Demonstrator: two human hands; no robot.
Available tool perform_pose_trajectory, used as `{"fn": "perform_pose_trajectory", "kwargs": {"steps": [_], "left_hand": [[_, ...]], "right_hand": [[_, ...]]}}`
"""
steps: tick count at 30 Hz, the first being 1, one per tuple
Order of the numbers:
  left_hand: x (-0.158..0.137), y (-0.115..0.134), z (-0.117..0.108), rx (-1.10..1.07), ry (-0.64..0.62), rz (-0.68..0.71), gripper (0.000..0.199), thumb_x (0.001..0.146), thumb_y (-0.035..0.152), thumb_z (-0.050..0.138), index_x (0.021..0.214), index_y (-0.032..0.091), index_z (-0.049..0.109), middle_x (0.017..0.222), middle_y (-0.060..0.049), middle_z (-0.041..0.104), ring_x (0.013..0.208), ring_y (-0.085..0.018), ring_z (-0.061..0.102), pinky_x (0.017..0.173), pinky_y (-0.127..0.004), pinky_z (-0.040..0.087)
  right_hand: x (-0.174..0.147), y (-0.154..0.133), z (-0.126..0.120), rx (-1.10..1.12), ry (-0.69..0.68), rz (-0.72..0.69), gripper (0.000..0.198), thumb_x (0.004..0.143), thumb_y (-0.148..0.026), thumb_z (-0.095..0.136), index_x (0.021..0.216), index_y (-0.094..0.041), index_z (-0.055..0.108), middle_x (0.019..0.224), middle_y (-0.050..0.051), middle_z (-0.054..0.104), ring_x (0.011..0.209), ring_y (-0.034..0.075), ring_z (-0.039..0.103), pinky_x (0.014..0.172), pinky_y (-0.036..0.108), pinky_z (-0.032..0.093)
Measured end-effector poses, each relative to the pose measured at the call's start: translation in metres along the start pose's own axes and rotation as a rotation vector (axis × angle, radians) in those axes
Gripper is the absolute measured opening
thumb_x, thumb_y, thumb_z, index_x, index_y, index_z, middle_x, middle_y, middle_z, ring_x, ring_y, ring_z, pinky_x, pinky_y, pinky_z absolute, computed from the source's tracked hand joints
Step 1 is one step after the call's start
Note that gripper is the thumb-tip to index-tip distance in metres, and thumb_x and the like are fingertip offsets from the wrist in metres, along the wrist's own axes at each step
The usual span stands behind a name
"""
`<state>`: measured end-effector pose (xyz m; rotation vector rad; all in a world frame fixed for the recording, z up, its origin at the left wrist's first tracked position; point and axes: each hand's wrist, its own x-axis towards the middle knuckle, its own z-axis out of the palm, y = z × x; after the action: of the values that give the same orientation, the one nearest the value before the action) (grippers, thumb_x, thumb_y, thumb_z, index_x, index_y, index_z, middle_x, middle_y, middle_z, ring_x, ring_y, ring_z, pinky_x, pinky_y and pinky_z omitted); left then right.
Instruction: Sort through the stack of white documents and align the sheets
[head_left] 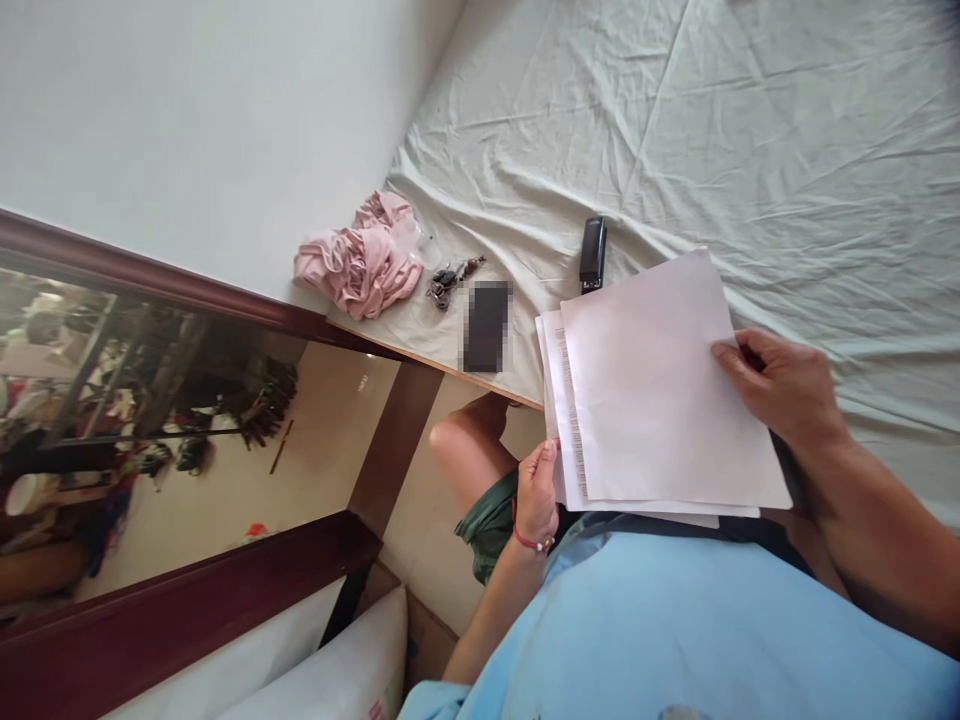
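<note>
Several white paper sheets (652,390) lie overlapped in front of my body, over the edge of the cloth-covered bed. Rows of print show along the left margin of a lower sheet; the top sheet's visible face looks blank. My left hand (538,490) pinches the lower sheets at their left edge. On the right side, my right hand (784,385) grips the top sheet's edge between thumb and fingers. A black stapler (592,252) rests on the cloth just beyond the sheets' upper edge, its near end close to the paper.
Left of the stapler lie a blurred-out dark rectangular object (486,327), a bunch of keys (444,286) and a crumpled pink cloth (364,258). The bed (787,150) has a wrinkled pale sheet. A dark-framed mirror (315,420) leans at the left, above a white sack (337,660).
</note>
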<state>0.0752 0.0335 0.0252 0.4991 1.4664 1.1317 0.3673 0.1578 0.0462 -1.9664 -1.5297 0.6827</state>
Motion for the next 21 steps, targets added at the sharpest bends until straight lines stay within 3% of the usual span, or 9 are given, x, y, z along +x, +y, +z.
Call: {"fn": "perform_pose_trajectory", "kwargs": {"steps": [6, 11, 16, 21], "left_hand": [[0.007, -0.007, -0.007, 0.231, 0.060, 0.123, 0.039, 0.071, 0.052, 0.095, 0.071, 0.017, 0.078, 0.074, 0.001, 0.059, 0.074, -0.014, 0.053, 0.073, -0.027, 0.045], [0.010, -0.009, -0.007, 0.275, 0.058, 0.155, 0.038, 0.068, 0.047, 0.096, 0.063, 0.018, 0.072, 0.073, 0.001, 0.058, 0.074, -0.014, 0.053, 0.073, -0.027, 0.044], [0.009, -0.007, -0.005, 0.295, 0.020, 0.158, 0.040, 0.065, 0.050, 0.098, 0.065, 0.019, 0.073, 0.073, 0.002, 0.055, 0.074, -0.014, 0.052, 0.074, -0.027, 0.043], [0.009, -0.006, -0.002, 0.342, -0.004, 0.186, 0.039, 0.077, 0.056, 0.088, 0.069, 0.018, 0.078, 0.074, 0.000, 0.057, 0.077, -0.016, 0.052, 0.076, -0.029, 0.045]], "right_hand": [[0.000, 0.005, 0.005, 0.034, 0.027, -0.046, 0.034, 0.077, -0.053, 0.059, 0.084, -0.023, 0.072, 0.066, 0.002, 0.062, 0.062, 0.018, 0.054, 0.067, 0.033, 0.038], [0.001, 0.009, 0.008, 0.091, 0.110, -0.105, 0.031, 0.078, -0.047, 0.064, 0.090, -0.021, 0.076, 0.081, 0.002, 0.064, 0.062, 0.015, 0.052, 0.068, 0.032, 0.041], [0.000, 0.008, 0.006, 0.109, 0.030, -0.067, 0.032, 0.079, -0.050, 0.064, 0.092, -0.023, 0.075, 0.068, 0.001, 0.064, 0.060, 0.017, 0.054, 0.067, 0.033, 0.042], [0.000, 0.002, 0.003, 0.219, -0.022, 0.034, 0.056, 0.072, -0.053, 0.071, 0.119, -0.023, 0.073, 0.087, 0.003, 0.079, 0.067, 0.020, 0.064, 0.067, 0.033, 0.046]]}}
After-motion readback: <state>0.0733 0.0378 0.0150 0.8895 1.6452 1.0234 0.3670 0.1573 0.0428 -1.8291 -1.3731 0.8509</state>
